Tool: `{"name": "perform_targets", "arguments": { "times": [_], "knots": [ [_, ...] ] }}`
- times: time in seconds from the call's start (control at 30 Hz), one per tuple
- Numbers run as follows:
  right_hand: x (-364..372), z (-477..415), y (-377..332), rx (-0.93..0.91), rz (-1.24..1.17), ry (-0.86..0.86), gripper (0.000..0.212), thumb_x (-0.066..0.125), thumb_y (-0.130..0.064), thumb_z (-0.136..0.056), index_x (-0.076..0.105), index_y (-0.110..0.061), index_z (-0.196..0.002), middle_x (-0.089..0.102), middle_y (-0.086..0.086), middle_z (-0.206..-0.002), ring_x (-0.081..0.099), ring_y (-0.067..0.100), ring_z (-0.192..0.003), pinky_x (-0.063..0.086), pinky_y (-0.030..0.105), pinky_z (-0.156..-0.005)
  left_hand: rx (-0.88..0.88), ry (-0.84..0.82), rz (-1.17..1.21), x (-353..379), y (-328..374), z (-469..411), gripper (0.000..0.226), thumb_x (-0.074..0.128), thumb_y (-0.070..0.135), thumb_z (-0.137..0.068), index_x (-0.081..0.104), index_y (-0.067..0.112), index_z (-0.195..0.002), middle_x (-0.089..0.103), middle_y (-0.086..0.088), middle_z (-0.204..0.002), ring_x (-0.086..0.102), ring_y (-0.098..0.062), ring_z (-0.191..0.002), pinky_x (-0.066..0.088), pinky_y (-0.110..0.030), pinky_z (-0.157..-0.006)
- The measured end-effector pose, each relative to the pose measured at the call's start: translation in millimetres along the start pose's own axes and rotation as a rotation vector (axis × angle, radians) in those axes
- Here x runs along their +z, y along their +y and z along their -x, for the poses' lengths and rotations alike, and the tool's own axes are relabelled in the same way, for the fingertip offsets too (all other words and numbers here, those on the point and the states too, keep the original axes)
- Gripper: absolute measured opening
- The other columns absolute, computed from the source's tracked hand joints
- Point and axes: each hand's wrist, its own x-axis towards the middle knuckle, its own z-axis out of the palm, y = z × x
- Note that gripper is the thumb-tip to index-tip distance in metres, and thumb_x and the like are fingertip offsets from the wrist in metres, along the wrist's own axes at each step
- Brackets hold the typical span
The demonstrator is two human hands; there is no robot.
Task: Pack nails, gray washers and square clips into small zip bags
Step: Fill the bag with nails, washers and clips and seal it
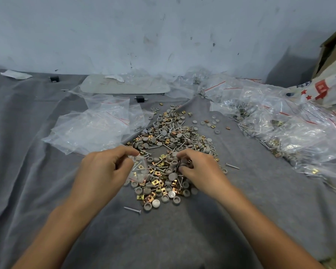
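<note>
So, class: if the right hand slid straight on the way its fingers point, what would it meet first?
Probably the mixed pile of gray round washers, gold square clips and steel nails at the right hand's fingertips; beyond it, the small clear zip bag the left hand pinches. Depth is unclear.

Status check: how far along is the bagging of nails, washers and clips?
Done: filled clear zip bags with red seals heaped at right. In hand: left hand holds a small clear zip bag with a few pieces inside; right hand curls its fingers into the loose pile of nails, gray round washers and gold square clips. Left: that large pile, plus empty clear bags at left.
</note>
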Motion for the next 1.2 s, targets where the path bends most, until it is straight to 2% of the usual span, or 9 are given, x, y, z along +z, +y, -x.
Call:
{"name": "perform_targets", "arguments": {
  "times": [0.13,0.3,0.47,0.57,0.63,0.77,0.9,1.07,1.2],
  "knots": [
    [-4.5,-2.9,7.5,-0.006,-0.047,0.029,0.021,0.069,-0.025,-0.096,0.068,-0.034,-0.115,0.063,-0.013,-0.105,0.062,0.010,-0.099,0.050,0.028,-0.081,-0.026,-0.012,-0.014,-0.5,-1.5,-1.6,0.023,0.057,0.026,-0.087,0.077,0.032,-0.097,0.051,0.019,-0.054,0.046,-0.008,-0.046,0.031,-0.022,-0.049],
    [-17.2,-4.8,16.3,0.018,-0.066,0.084,0.023,0.070,-0.027,-0.096,0.071,-0.033,-0.118,0.070,-0.007,-0.118,0.062,0.013,-0.112,0.051,0.030,-0.092,-0.048,-0.112,-0.011,5.2,-3.7,-1.4,0.023,0.061,0.020,-0.094,0.076,0.034,-0.105,0.050,0.015,-0.051,0.049,-0.010,-0.048,0.033,-0.023,-0.050],
    [-23.8,-4.2,19.8,0.053,-0.188,0.106,0.017,0.068,-0.029,-0.097,0.071,-0.035,-0.112,0.070,-0.007,-0.110,0.069,0.009,-0.087,0.056,0.029,-0.076,-0.124,-0.208,0.137,8.6,-3.4,-2.0,0.026,0.051,0.035,-0.096,0.072,0.040,-0.112,0.059,-0.004,-0.060,0.054,-0.016,-0.051,0.046,-0.032,-0.054],
    [-27.4,-5.9,18.5,0.066,-0.231,0.110,0.018,0.068,-0.028,-0.098,0.067,-0.030,-0.115,0.071,-0.002,-0.110,0.067,0.011,-0.093,0.054,0.030,-0.078,-0.171,-0.256,0.192,9.7,-3.9,-3.3,0.029,0.049,0.032,-0.097,0.070,0.041,-0.114,0.064,-0.001,-0.063,0.052,-0.007,-0.049,0.042,-0.028,-0.052],
    [-30.2,-4.3,12.1,0.081,-0.400,0.070,0.021,0.071,-0.024,-0.096,0.066,-0.026,-0.116,0.072,0.001,-0.112,0.069,0.013,-0.097,0.058,0.037,-0.084,-0.196,-0.276,0.220,10.7,-3.8,-4.7,0.031,0.049,0.025,-0.099,0.070,0.041,-0.115,0.067,0.005,-0.064,0.051,-0.001,-0.049,0.039,-0.025,-0.054],
    [-33.2,8.5,-15.4,-0.071,-0.727,-0.088,0.017,0.076,-0.013,-0.090,0.073,-0.022,-0.104,0.078,0.000,-0.097,0.072,0.010,-0.079,0.055,0.024,-0.073,-0.239,-0.308,0.305,10.2,-3.7,-5.6,0.033,0.048,0.026,-0.093,0.069,0.037,-0.116,0.070,0.004,-0.067,0.050,-0.001,-0.049,0.043,-0.028,-0.056],
    [-27.7,15.9,-49.0,-0.234,-0.708,-0.181,0.015,0.078,-0.015,-0.088,0.077,-0.025,-0.099,0.076,-0.004,-0.086,0.068,0.008,-0.077,0.054,0.022,-0.071,-0.272,-0.327,0.379,9.6,-2.7,-6.1,0.036,0.047,0.028,-0.088,0.070,0.037,-0.114,0.070,0.002,-0.067,0.052,-0.003,-0.052,0.046,-0.030,-0.059],
    [-16.9,12.9,-74.0,-0.305,-0.376,-0.132,0.021,0.066,-0.010,-0.093,0.075,-0.019,-0.109,0.075,-0.006,-0.094,0.068,0.003,-0.081,0.056,0.024,-0.073,-0.304,-0.339,0.455,10.1,-4.2,-7.5,0.041,0.044,0.032,-0.081,0.071,0.038,-0.111,0.069,-0.001,-0.065,0.052,-0.008,-0.053,0.047,-0.033,-0.059],
    [-17.0,11.8,-74.6,-0.327,-0.386,-0.136,0.023,0.062,-0.009,-0.093,0.074,-0.022,-0.108,0.070,-0.014,-0.077,0.055,0.000,-0.059,0.045,0.021,-0.054,-0.276,-0.326,0.463,8.3,-7.2,-9.7,0.042,0.044,0.030,-0.082,0.069,0.055,-0.104,0.068,-0.001,-0.065,0.052,-0.008,-0.054,0.046,-0.034,-0.056]
  ]
}}
